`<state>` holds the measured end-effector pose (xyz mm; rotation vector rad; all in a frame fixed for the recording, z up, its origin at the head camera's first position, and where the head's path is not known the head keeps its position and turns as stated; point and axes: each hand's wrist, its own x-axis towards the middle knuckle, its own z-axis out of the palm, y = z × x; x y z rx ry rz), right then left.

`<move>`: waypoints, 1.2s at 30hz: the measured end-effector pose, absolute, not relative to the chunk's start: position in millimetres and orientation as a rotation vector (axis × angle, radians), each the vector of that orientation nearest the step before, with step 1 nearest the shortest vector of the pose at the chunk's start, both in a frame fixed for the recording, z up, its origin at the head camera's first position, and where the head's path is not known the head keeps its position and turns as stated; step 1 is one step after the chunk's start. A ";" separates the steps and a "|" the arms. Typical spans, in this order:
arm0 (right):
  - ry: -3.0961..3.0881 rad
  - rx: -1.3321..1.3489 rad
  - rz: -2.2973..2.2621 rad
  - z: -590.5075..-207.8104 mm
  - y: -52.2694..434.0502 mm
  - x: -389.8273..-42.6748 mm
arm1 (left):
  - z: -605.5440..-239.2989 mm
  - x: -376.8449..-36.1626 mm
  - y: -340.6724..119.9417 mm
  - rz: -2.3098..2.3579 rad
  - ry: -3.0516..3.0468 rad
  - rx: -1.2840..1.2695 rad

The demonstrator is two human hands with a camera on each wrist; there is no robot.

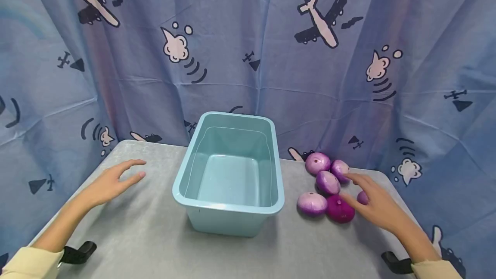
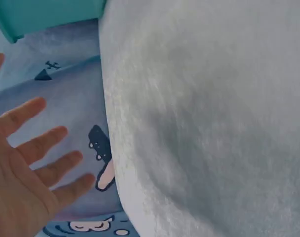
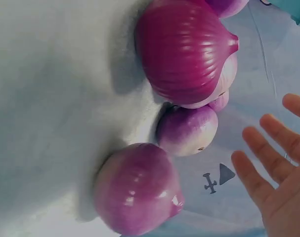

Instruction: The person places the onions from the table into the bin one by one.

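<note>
Several purple onions lie in a loose group on the right of the table, among them a deep magenta one (image 1: 340,209) at the front and a paler one (image 1: 312,204) beside it. Over the group's right side hovers my right hand (image 1: 373,203), fingers spread and nothing in them; it partly hides one onion (image 1: 363,197). The right wrist view shows the magenta onion (image 3: 184,49) and another onion (image 3: 138,190) close by the straight fingers (image 3: 268,153). On the left, my left hand (image 1: 110,184) is held above the table with relaxed, parted fingers, holding nothing.
A light blue plastic tub (image 1: 228,223) with nothing inside stands mid-table, between the hands. The grey table (image 1: 147,244) ends at the back against a blue curtain (image 1: 232,33) printed with airplanes. Black bands (image 1: 79,253) circle both wrists.
</note>
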<state>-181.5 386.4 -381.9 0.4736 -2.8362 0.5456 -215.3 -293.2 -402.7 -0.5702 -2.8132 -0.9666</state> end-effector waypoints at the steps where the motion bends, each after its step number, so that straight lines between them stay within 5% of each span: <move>1: -2.829 0.475 0.581 -382.1 387.8 -179.6 | -400.9 -215.1 -292.0 -1.012 -2.803 -0.580; 19: -2.824 0.262 1.064 -407.1 413.5 -148.8 | -379.9 -218.0 -245.7 -2.125 -2.345 -0.940; 36: -2.650 0.356 1.213 -431.8 414.3 -140.1 | -381.7 -226.6 -200.2 -2.088 -2.398 -0.979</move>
